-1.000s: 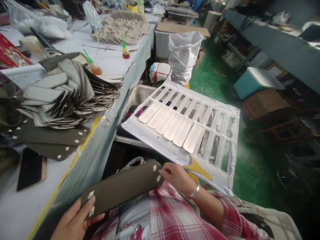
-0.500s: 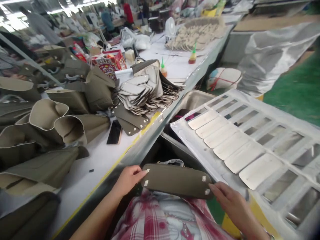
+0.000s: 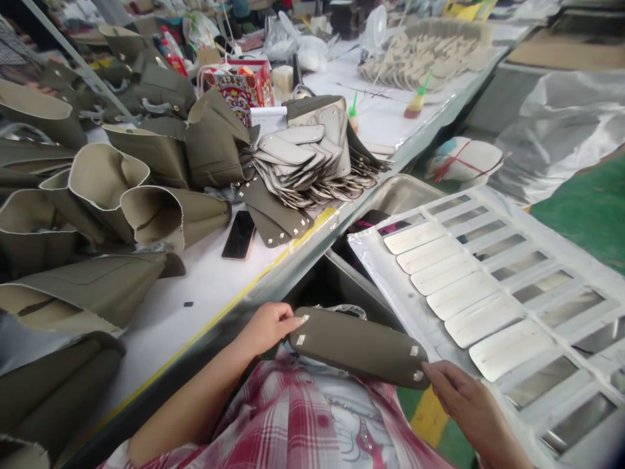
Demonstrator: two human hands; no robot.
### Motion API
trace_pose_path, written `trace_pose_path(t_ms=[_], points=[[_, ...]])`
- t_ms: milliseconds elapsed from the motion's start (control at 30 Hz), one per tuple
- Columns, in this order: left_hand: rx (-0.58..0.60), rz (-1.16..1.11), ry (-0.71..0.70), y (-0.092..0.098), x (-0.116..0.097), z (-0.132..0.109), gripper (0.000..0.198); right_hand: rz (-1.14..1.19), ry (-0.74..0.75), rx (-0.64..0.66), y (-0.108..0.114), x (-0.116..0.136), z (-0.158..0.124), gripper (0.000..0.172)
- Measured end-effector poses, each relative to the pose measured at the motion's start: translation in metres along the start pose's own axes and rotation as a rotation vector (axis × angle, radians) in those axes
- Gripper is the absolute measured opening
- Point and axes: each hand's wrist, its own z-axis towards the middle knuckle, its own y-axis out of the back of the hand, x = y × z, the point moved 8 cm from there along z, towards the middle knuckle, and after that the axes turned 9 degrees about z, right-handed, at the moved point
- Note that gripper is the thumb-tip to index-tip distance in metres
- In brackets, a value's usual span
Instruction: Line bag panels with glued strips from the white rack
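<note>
Both my hands hold a long olive-brown panel with rounded ends in front of my body. Small pale tabs show near its corners. My left hand pinches the left end, thumb on top beside a tab. At the right end my right hand grips the edge close to another tab. Similar olive panels with tabs lie on the table's edge, beside a heap of pale-backed panels. To my right, a row of pale rounded pieces rests on a white slatted rack.
Olive bag bodies crowd the left of the table. A phone lies near its yellow-taped edge. Farther back are a red patterned box, a glue bottle, a fan and a tray of beige pieces.
My view has tilted down and swung a little left, so the table appears shifted rightward. Both hands still hold the panel, which sits slightly farther right in view.
</note>
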Motion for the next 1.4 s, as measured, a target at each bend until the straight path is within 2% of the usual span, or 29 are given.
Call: trace_pose_path(t_ms=[200, 400, 467, 500, 533, 633, 733, 833, 900, 967, 1400], points=[[0.006, 0.013, -0.016, 0.0, 0.001, 0.001, 0.039, -0.027, 0.005, -0.023, 0.0, 0.005, 0.0, 0.043], [-0.006, 0.345, -0.078, 0.009, -0.014, -0.007, 0.035, -0.123, -0.003, -0.025, 0.003, 0.01, 0.001, 0.043], [-0.069, 0.485, -0.095, 0.014, -0.019, -0.01, 0.03, -0.116, 0.031, -0.036, 0.006, 0.013, -0.001, 0.041], [-0.137, 0.525, -0.148, 0.016, -0.026, -0.01, 0.029, -0.101, 0.063, -0.028, 0.006, 0.015, -0.002, 0.039], [-0.199, 0.542, -0.26, 0.014, -0.039, -0.01, 0.031, -0.089, 0.091, -0.029, 0.008, 0.015, -0.002, 0.037], [-0.219, 0.536, -0.588, -0.022, -0.086, -0.006, 0.038, -0.099, 0.106, -0.047, 0.014, 0.011, -0.001, 0.03], [-0.122, 0.529, -0.819, -0.084, -0.14, -0.007, 0.056, -0.103, 0.076, -0.077, 0.02, 0.008, -0.002, 0.025], [-0.018, 0.588, -0.939, -0.141, -0.175, -0.007, 0.085, -0.077, 0.075, -0.079, 0.023, 0.009, -0.005, 0.022], [-0.001, 0.641, -0.93, -0.161, -0.182, -0.002, 0.091, -0.06, 0.071, -0.067, 0.025, 0.008, -0.006, 0.022], [0.005, 0.669, -0.903, -0.168, -0.182, 0.004, 0.089, -0.044, 0.062, -0.052, 0.025, 0.006, -0.005, 0.021], [0.026, 0.699, -0.833, -0.169, -0.185, 0.007, 0.072, -0.142, 0.111, -0.02, 0.026, 0.001, -0.001, 0.023]])
